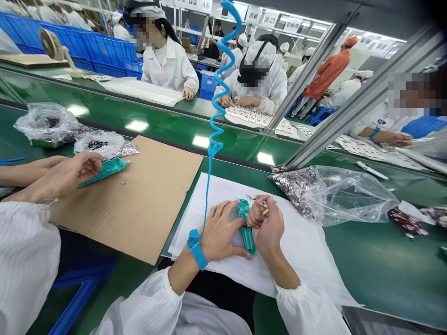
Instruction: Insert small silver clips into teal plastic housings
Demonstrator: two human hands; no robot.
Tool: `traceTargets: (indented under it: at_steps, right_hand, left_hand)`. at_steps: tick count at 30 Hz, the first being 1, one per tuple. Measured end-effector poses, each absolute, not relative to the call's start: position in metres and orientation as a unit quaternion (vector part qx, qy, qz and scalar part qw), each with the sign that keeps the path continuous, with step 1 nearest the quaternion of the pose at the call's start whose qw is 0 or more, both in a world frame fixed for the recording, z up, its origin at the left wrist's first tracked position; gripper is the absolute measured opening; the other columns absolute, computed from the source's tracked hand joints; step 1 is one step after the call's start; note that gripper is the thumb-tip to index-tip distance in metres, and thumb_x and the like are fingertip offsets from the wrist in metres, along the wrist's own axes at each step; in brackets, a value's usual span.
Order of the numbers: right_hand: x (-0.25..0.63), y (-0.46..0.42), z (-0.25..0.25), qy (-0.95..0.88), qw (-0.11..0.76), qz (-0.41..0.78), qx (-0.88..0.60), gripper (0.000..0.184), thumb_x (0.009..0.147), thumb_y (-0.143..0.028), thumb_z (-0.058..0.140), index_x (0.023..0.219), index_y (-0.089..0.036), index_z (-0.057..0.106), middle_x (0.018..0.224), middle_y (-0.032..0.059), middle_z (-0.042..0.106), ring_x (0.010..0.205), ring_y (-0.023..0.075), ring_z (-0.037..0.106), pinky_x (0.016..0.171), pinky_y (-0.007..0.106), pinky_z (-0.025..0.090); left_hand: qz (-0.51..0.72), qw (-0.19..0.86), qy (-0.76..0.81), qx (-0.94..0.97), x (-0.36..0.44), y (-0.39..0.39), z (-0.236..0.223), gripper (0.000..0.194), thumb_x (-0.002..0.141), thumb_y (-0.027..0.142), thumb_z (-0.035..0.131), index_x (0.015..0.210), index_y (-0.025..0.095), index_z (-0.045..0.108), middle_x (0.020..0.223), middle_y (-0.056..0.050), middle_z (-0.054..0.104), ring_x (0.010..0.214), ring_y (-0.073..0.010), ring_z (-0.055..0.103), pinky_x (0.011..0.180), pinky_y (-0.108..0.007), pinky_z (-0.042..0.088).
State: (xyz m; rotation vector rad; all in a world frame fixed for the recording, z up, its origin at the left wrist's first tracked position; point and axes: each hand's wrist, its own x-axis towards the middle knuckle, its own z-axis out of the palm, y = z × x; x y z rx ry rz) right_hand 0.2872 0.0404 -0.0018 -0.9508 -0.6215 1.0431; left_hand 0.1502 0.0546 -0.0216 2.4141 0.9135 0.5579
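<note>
A teal plastic shell (248,239), long and narrow with moulded details inside, lies open side up on white sheeting. My left hand (218,230), with a blue strap at the wrist, steadies it; the index finger touches its left edge and the thumb its near end, the other fingers spread over the sheet. On the shell's right side, my right hand (270,225) is closed, fingertips down at the shell's middle. A small beige tip shows between its curled fingers; what it holds is mostly hidden. Small metal parts (250,197) lie just beyond the shell.
A blue coiled cord (223,83) hangs down to my wrist strap. Right stands a clear bag of small metal parts (296,186). At left, a neighbour's hands (75,172) work on another teal shell (110,170) over cardboard (150,200). A metal post (314,88) rises ahead.
</note>
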Motion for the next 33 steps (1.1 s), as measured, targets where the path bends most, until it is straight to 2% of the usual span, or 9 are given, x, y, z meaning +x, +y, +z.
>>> traceTargets:
  at_steps: [2,5,9,14,18,33]
  right_hand:
    - [0.287,0.04,0.001,-0.305,0.713,0.456,-0.436,0.018,0.089,-0.041,0.058,0.096,-0.024,0.058,0.048,-0.0117,0.024,0.041,0.0071,0.013,0.038,0.019,0.017]
    - [0.287,0.039,0.009,-0.325,0.714,0.447,-0.429,0.027,0.086,-0.033,0.062,0.112,-0.027,0.054,0.051,-0.0119,0.027,0.042,0.0074,0.015,0.039,0.019,0.019]
    - [0.288,0.037,0.018,-0.325,0.727,0.444,-0.411,0.021,0.089,-0.039,0.056,0.105,-0.026,0.056,0.05,-0.0115,0.019,0.042,0.0076,0.012,0.039,0.019,0.019]
    - [0.285,0.038,0.016,-0.31,0.735,0.435,-0.418,0.026,0.091,-0.047,0.048,0.098,-0.025,0.058,0.047,-0.0122,0.014,0.039,0.0075,0.008,0.036,0.019,0.018]
    - [0.282,0.039,0.012,-0.307,0.723,0.441,-0.434,0.025,0.089,-0.048,0.05,0.093,-0.024,0.058,0.044,-0.0128,0.014,0.036,0.007,0.007,0.035,0.019,0.016]
    - [0.285,0.044,0.019,-0.297,0.725,0.419,-0.458,0.025,0.09,-0.046,0.049,0.092,-0.023,0.059,0.042,-0.0125,0.018,0.036,0.0063,0.008,0.034,0.018,0.017]
  left_hand:
    - [0.206,0.252,0.334,0.884,0.15,0.054,-0.021,0.072,0.056,0.068,0.08,0.112,0.027,0.064,0.153,-0.009,0.032,0.141,-0.0363,0.027,0.113,-0.056,0.029]
    - [0.208,0.256,0.338,0.882,0.15,0.054,-0.02,0.071,0.054,0.066,0.082,0.111,0.028,0.065,0.153,-0.009,0.032,0.14,-0.0373,0.028,0.112,-0.057,0.029]
    - [0.205,0.254,0.339,0.883,0.151,0.054,-0.019,0.073,0.051,0.063,0.085,0.111,0.028,0.064,0.153,-0.009,0.032,0.141,-0.0369,0.028,0.112,-0.056,0.03]
    - [0.206,0.255,0.339,0.882,0.152,0.055,-0.021,0.073,0.05,0.064,0.085,0.11,0.027,0.065,0.153,-0.009,0.033,0.14,-0.0373,0.028,0.112,-0.056,0.029]
    - [0.213,0.262,0.336,0.879,0.152,0.055,-0.023,0.074,0.052,0.063,0.085,0.112,0.026,0.064,0.152,-0.009,0.034,0.141,-0.0371,0.028,0.113,-0.056,0.028]
    - [0.219,0.26,0.334,0.879,0.152,0.055,-0.025,0.07,0.055,0.064,0.083,0.112,0.027,0.064,0.153,-0.008,0.033,0.141,-0.0377,0.027,0.113,-0.057,0.028]
